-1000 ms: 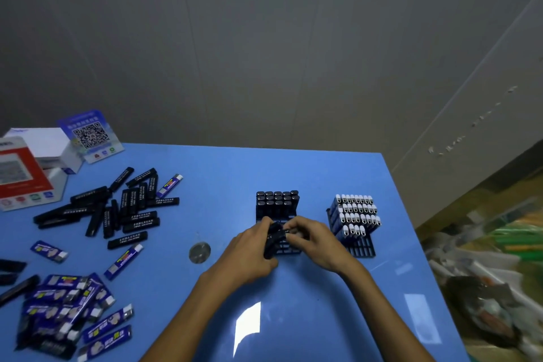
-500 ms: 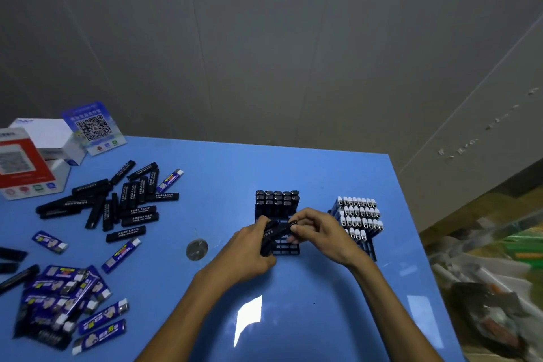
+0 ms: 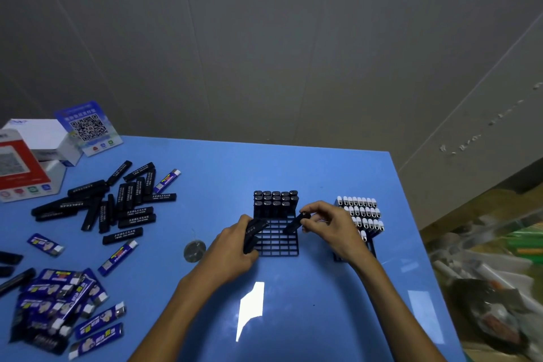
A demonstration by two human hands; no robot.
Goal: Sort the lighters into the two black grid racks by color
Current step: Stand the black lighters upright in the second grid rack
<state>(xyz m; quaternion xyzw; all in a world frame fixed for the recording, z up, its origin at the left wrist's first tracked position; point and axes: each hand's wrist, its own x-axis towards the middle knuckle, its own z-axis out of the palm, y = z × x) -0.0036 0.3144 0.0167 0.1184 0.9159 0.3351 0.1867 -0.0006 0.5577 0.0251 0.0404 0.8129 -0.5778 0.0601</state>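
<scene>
The right hand [image 3: 329, 223] pinches one black lighter [image 3: 296, 223], tilted, its lower end at the open cells of the near rack [image 3: 276, 241]. The left hand [image 3: 232, 247] grips a bundle of black lighters [image 3: 253, 233] at that rack's left edge. The rack's far rows hold upright black lighters; its near rows stand open. The second rack [image 3: 370, 247], near the table's [image 3: 323, 173] right edge, holds white-capped blue lighters [image 3: 360, 211]. Loose black lighters [image 3: 117, 203] with white print, unreadable, lie toward the left edge; blue ones [image 3: 58, 308] fill the near-left corner. A QR card [image 3: 88, 128] stands at the far-left corner.
</scene>
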